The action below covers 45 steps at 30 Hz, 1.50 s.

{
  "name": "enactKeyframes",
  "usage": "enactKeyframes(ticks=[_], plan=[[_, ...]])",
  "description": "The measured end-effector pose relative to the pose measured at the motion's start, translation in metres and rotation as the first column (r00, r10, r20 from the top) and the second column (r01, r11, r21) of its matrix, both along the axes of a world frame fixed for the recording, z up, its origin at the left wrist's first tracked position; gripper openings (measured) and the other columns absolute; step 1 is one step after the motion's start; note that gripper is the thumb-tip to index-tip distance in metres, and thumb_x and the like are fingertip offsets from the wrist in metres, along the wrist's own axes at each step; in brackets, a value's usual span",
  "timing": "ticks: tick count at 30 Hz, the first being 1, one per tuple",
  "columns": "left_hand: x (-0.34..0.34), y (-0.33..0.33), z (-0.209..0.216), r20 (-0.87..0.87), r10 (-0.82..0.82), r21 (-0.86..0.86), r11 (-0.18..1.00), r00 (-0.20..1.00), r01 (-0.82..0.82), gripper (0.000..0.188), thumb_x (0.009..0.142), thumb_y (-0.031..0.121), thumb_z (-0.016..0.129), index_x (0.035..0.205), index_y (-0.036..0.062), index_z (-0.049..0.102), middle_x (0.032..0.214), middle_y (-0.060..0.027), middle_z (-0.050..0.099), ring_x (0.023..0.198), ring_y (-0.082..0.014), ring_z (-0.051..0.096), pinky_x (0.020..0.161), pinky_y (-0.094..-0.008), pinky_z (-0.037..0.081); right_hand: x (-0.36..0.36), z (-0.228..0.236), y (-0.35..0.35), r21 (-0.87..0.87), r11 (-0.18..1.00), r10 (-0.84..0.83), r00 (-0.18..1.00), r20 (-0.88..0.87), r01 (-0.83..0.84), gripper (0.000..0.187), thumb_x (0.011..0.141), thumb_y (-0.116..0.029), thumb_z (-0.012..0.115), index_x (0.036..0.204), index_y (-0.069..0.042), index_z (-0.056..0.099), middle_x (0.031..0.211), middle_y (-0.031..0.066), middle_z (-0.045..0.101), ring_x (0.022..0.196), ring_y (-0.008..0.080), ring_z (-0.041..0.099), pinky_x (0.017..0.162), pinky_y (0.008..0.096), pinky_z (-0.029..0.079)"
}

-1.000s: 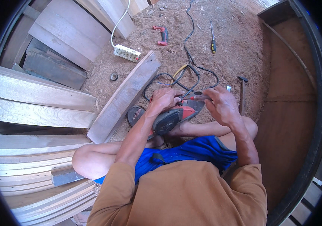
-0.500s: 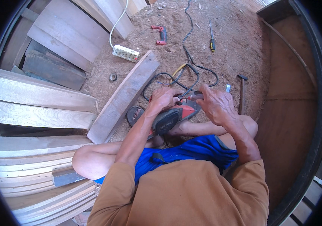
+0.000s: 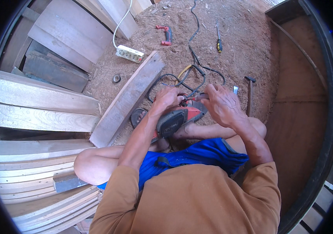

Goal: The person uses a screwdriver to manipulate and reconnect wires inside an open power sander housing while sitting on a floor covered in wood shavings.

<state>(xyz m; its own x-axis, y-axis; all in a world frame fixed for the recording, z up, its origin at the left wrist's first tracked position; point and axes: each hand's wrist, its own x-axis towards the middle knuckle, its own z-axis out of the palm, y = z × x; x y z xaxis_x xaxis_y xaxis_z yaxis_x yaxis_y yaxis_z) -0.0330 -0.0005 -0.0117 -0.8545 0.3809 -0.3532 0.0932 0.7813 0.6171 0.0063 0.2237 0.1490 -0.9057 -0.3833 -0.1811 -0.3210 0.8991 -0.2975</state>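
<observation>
Sawdust all over the floor here, boards stacked along the left, a brown panel curving up the right! In the middle, the hands. Right hand: fingers wrapped round the handle of a red screwdriver, shaft aimed left at the far end of the power tool. Left hand: fingers curled over that same end, thumb tucked in close, but exactly what it pinches, you cannot tell from here. The tool, red and black, sits tilted between the bent legs, just beyond the blue shorts. A sandal shows to the tool's left.

Right behind the hands, a black cable loops about, yellow stretch and all, before running off to the far side. Left of that, the beam lies slantwise, a tape roll near it, a power strip by its far end. Further out, a red-and-black handle piece and, to its right, a yellow-black screwdriver. And over on the right, the hammer, with a small pale piece just beside it!
</observation>
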Motion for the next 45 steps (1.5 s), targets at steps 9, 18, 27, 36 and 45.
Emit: enactKeyframes(ticks=[9,18,27,36,45], plan=[[-0.003,-0.006,-0.009,-0.051,-0.078,0.091,0.992,0.996,0.082,0.042,0.090,0.022,0.066,0.131,0.0287,0.071,0.119,-0.0130,0.074,0.113,-0.0351,0.069,0.096,-0.0459,0.056,-0.001,-0.005,-0.002,-0.140,0.988,-0.052,0.996,0.077,0.063,0.030,0.096,-0.027,0.065,0.109,-0.001,0.056,0.084,0.0271,0.068,0.083,0.0474,0.067,0.073,0.0586,0.049],[-0.007,-0.004,0.006,-0.027,-0.166,0.030,0.986,0.986,0.167,0.043,0.090,0.019,0.067,0.133,0.0248,0.070,0.119,-0.0129,0.074,0.112,-0.0342,0.069,0.094,-0.0449,0.056,0.002,-0.002,0.002,-0.178,0.984,-0.009,0.997,-0.074,-0.004,0.028,0.094,-0.023,0.067,0.114,-0.005,0.057,0.093,0.0226,0.067,0.096,0.0455,0.065,0.083,0.0537,0.049],[0.001,-0.001,-0.004,-0.078,-0.018,0.034,0.999,0.997,0.020,0.036,0.091,0.027,0.069,0.127,0.0247,0.072,0.118,-0.0121,0.074,0.114,-0.0359,0.068,0.096,-0.0491,0.054,-0.006,0.004,0.000,-0.095,0.986,0.143,0.987,0.072,-0.136,0.022,0.093,-0.015,0.065,0.112,-0.007,0.058,0.092,0.0194,0.065,0.092,0.0435,0.064,0.079,0.0533,0.050],[-0.002,0.007,0.041,0.059,-0.072,-0.176,0.981,0.996,0.081,0.043,0.091,0.046,0.066,0.122,0.0179,0.074,0.118,-0.0144,0.074,0.113,-0.0357,0.069,0.098,-0.0477,0.054,-0.003,0.006,0.002,-0.081,0.957,0.279,0.960,0.018,-0.277,0.023,0.093,-0.015,0.064,0.115,-0.009,0.064,0.092,0.0188,0.065,0.093,0.0424,0.064,0.077,0.0527,0.050],[-0.003,0.003,0.024,0.055,-0.061,-0.182,0.981,0.997,0.070,0.047,0.093,0.049,0.060,0.117,0.0112,0.074,0.121,-0.0170,0.073,0.116,-0.0352,0.068,0.100,-0.0475,0.052,0.008,0.003,0.000,-0.109,0.957,0.272,0.962,0.001,-0.270,0.030,0.092,-0.013,0.063,0.121,-0.007,0.064,0.090,0.0192,0.064,0.088,0.0410,0.065,0.073,0.0517,0.051]])
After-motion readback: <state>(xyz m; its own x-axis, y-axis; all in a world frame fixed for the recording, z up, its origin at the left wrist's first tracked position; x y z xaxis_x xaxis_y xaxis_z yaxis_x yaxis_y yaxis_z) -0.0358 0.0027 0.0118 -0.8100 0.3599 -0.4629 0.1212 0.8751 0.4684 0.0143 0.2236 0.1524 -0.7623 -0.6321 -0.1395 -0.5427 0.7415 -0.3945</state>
